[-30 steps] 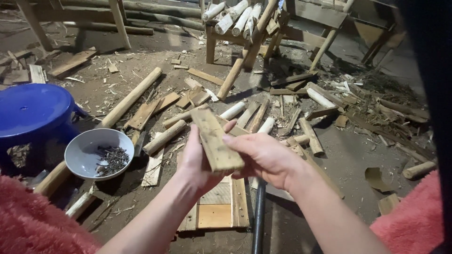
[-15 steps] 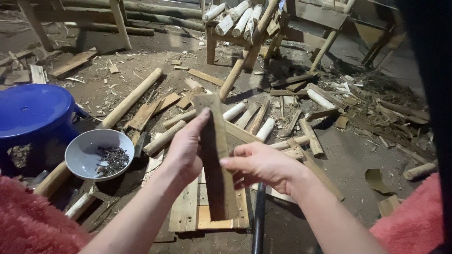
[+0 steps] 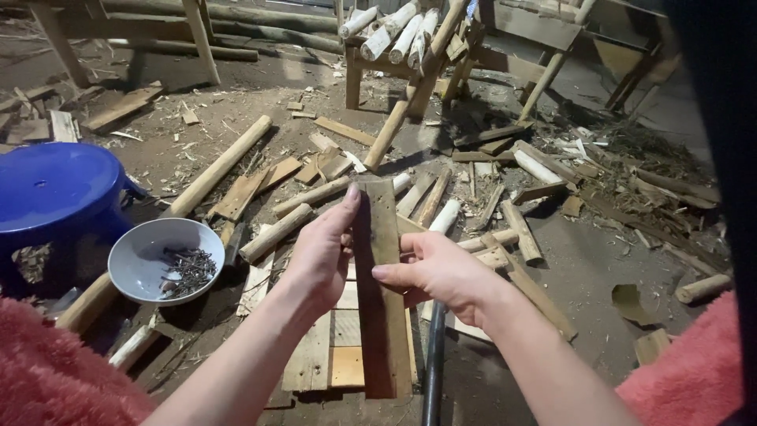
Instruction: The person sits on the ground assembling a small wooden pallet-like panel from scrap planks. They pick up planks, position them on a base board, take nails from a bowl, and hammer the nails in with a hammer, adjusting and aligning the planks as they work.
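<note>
Both my hands hold a flat, dark wooden slat (image 3: 382, 315) that runs lengthwise away from me. My left hand (image 3: 322, 256) grips its left edge near the far end, thumb along the side. My right hand (image 3: 434, 272) wraps the right edge, fingers across the face. Under the slat lies a small panel of joined light boards (image 3: 335, 355) on the dirt floor. My knees in pink fleece show at the bottom corners.
A white bowl (image 3: 162, 260) holding dark nails sits left, beside a blue plastic stool (image 3: 55, 189). Round poles (image 3: 217, 166), offcuts and bark litter the floor ahead. A wooden rack (image 3: 410, 47) with peeled logs stands at the back. A dark metal bar (image 3: 432, 371) lies below my right wrist.
The slat has turned from slanting across my hands to lying lengthwise, and it has come down over the board panel. My hands have shifted to its two edges.
</note>
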